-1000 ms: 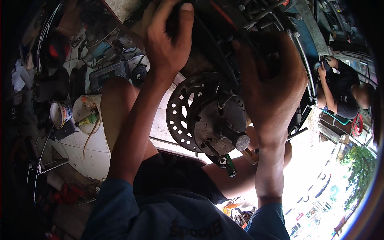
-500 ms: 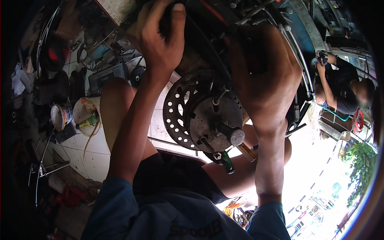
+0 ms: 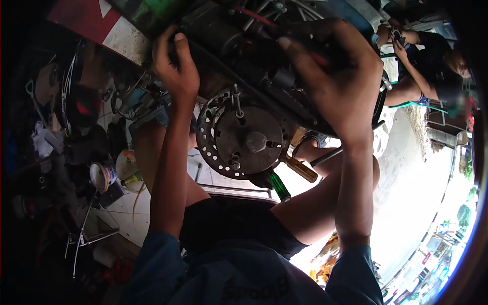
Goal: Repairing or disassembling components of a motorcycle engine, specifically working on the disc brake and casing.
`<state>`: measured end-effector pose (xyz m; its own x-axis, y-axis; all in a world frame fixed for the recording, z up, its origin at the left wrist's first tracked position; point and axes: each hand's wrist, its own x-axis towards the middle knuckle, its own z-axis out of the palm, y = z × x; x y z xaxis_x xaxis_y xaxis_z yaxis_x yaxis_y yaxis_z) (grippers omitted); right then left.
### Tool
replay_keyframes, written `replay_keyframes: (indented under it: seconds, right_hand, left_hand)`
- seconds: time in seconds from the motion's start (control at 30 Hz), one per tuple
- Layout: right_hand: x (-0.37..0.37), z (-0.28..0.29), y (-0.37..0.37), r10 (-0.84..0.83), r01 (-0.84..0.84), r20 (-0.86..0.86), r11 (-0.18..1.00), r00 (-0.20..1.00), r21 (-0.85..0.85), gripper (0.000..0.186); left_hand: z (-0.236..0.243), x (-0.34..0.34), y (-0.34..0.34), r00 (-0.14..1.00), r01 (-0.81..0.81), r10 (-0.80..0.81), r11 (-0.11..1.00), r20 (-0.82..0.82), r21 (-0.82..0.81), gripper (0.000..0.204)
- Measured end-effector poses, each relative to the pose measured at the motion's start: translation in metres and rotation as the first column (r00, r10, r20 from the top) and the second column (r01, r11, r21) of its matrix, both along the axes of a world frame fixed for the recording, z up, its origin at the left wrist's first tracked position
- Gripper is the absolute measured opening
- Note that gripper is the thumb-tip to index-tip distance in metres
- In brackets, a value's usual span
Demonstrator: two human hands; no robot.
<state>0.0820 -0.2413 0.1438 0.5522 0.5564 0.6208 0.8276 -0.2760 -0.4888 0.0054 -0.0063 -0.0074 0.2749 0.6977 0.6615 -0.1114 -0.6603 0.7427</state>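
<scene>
My left hand (image 3: 178, 71) has its fingers bent against the edge of dark machinery at upper middle; what they grip is unclear. My right hand (image 3: 335, 81) curls round a dark part with red on it, beside a black cylinder (image 3: 211, 33) and a long black bar (image 3: 239, 81). Below sits a perforated disc (image 3: 208, 147) with a round grey hub plate (image 3: 234, 127), a central shaft (image 3: 255, 141) and protruding bolts. Two screwdriver-like handles, amber (image 3: 302, 170) and green (image 3: 279, 185), stick out under it, between my bare legs.
A co-worker (image 3: 432, 66) at upper right holds a dark object in their hands. A red and white panel (image 3: 81, 23) is at upper left. Buckets (image 3: 101, 178), a metal stand (image 3: 86, 234) and clutter lie left on the tiled floor (image 3: 127, 218). Bright pavement (image 3: 406, 203) extends right.
The view has shifted, showing more machinery and the red-white panel at the top. My left hand appears farther left and lower; my right hand's fingers have moved up and left.
</scene>
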Motion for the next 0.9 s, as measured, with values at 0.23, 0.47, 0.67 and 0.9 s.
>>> replay_keyframes:
  seconds: [0.23,0.47,0.67,0.9]
  right_hand:
    - [0.014,0.01,-0.071,-0.032,0.024,-0.318,0.999,0.947,-0.03,0.02]
    - [0.014,0.003,-0.112,0.022,-0.046,-0.133,0.983,0.991,-0.178,0.027]
    - [0.017,0.004,-0.126,-0.162,0.154,-0.02,0.963,0.987,-0.222,0.029]
    - [0.013,0.018,-0.117,0.047,0.022,-0.603,0.994,0.796,0.106,0.027]
  left_hand:
    - [0.0,0.0,-0.005,0.999,0.022,-0.022,1.0,-0.026,-0.01,0.039]
    - [0.001,-0.002,0.002,0.999,0.008,-0.009,1.0,-0.041,-0.021,0.04]
    - [0.005,0.002,-0.005,0.999,-0.001,0.0,1.0,-0.051,-0.012,0.04]
    - [0.001,-0.001,-0.003,0.998,-0.005,0.004,1.0,-0.06,-0.006,0.041]
